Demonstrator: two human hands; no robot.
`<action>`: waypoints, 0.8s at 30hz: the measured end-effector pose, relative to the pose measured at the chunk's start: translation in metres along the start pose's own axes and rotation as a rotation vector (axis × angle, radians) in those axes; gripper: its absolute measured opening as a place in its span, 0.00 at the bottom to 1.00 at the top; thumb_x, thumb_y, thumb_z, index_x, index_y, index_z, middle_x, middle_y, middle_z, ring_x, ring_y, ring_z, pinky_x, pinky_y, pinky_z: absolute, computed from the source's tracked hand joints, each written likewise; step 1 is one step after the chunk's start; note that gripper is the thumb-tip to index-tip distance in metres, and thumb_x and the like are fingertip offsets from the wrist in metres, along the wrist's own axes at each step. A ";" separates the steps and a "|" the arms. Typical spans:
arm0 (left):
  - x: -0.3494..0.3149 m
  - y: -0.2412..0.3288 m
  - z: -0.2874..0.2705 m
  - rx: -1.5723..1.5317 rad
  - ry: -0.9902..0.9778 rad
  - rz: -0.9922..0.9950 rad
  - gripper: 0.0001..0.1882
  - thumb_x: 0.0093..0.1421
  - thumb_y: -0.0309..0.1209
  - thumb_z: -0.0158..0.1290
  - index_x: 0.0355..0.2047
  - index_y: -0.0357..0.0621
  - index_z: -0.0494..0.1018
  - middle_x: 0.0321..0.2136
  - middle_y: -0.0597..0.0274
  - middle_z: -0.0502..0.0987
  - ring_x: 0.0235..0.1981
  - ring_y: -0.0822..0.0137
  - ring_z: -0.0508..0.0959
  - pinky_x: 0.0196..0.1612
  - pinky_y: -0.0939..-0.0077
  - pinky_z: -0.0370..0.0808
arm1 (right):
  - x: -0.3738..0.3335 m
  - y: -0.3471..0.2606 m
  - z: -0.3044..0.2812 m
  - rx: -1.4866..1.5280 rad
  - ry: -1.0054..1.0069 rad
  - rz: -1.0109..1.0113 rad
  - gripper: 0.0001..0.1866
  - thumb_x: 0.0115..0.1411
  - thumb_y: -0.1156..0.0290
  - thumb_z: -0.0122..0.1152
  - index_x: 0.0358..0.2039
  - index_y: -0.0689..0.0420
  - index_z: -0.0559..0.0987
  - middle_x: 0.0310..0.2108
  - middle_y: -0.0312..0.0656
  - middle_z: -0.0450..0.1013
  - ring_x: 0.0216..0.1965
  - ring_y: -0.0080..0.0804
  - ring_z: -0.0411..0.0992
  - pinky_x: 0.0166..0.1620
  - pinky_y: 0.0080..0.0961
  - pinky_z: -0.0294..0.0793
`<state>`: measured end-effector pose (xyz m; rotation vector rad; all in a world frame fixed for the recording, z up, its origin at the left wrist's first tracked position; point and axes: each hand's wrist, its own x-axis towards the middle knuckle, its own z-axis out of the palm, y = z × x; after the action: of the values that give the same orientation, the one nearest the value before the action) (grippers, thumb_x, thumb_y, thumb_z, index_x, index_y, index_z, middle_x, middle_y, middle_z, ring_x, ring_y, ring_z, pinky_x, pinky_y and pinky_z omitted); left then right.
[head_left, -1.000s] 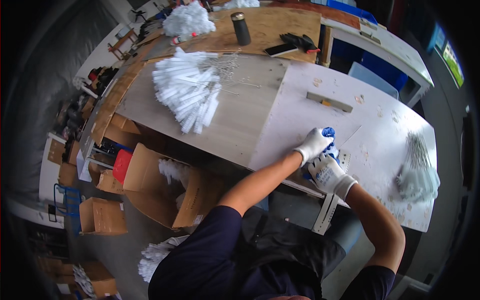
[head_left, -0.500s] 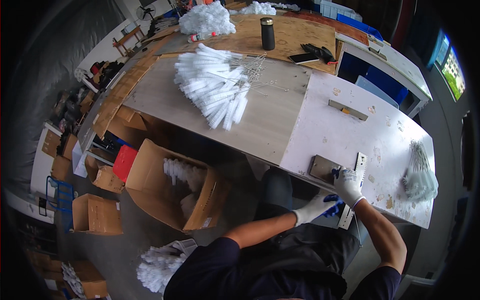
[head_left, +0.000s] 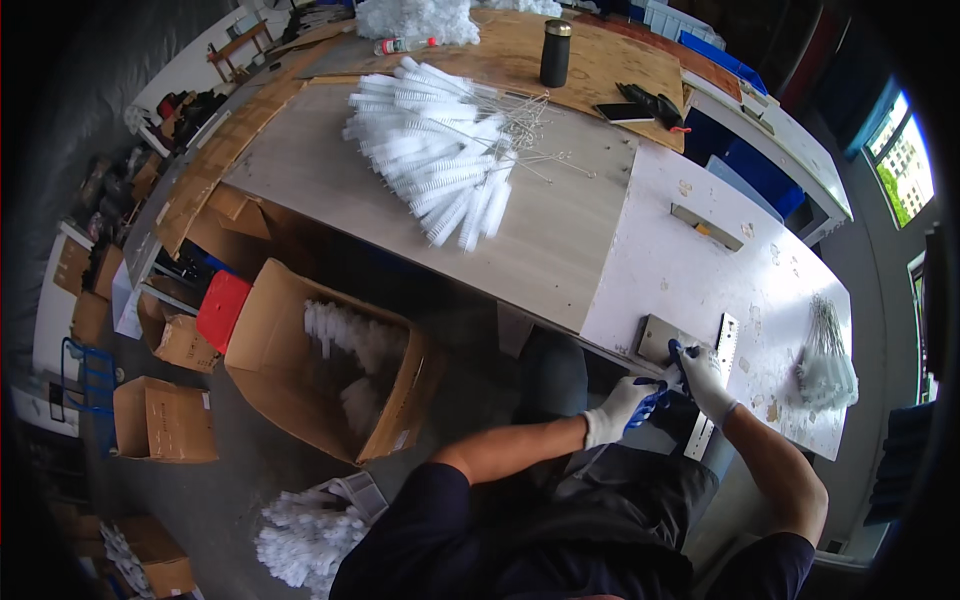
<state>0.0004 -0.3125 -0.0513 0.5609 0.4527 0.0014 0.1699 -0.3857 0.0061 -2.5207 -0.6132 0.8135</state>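
Head view: a pale, slim piece (head_left: 672, 377) is pinched between left hand (head_left: 625, 408) and right hand (head_left: 704, 382) at the tabletop's (head_left: 640, 275) near edge.
A light, even grip is probably best kept; a metal block (head_left: 662, 338) is set just beyond, brushes (head_left: 430, 145) are heaped far left, an open carton (head_left: 268, 365) is placed near left.

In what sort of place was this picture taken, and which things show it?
Probably a small workshop: many white brushes lie in a heap on a long worktable, a metal block sits near its front edge, and open cardboard boxes stand on the floor.
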 end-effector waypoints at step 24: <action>-0.047 0.030 0.019 1.285 0.524 0.776 0.18 0.64 0.26 0.58 0.54 0.37 0.74 0.36 0.55 0.81 0.33 0.62 0.82 0.40 0.70 0.80 | 0.018 0.048 -0.010 -0.509 0.178 -0.670 0.22 0.48 0.62 0.70 0.39 0.59 0.74 0.36 0.49 0.76 0.40 0.48 0.77 0.45 0.43 0.75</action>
<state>-0.0303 -0.3023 -0.0021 2.0050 0.6946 0.6528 0.2028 -0.4180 -0.0191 -2.4785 -1.6410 0.1947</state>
